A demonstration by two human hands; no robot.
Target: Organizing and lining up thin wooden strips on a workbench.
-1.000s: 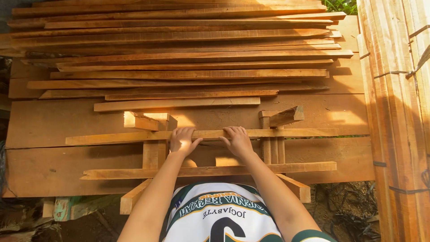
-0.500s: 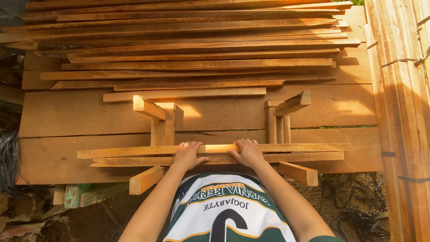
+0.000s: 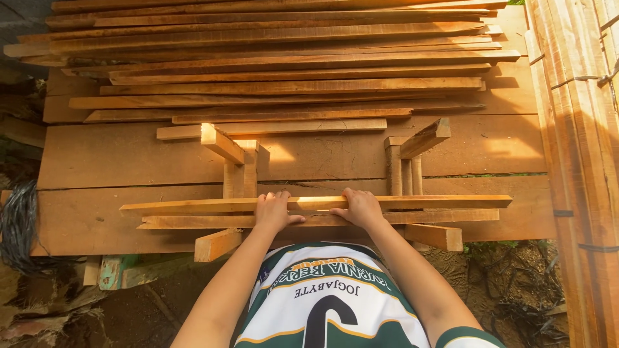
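A long thin wooden slat (image 3: 438, 202) lies crosswise over two short wooden supports, the left support (image 3: 238, 177) and the right support (image 3: 403, 167). My left hand (image 3: 273, 211) and my right hand (image 3: 361, 207) both grip this slat near its middle, fingers curled over its far edge. Right below it lies a second slat (image 3: 193, 222), touching the first. Both slats sit near the front edge of a wide plank table (image 3: 116, 161).
A big pile of long slats (image 3: 290, 64) covers the far half of the table. A stack of strapped boards (image 3: 577, 129) stands at the right. Dirt ground and dark debris (image 3: 19, 225) lie to the left and below the table edge.
My hands have pulled the slat toward me, from well apart from the nearer slat to lying against it. The view shifted with my head.
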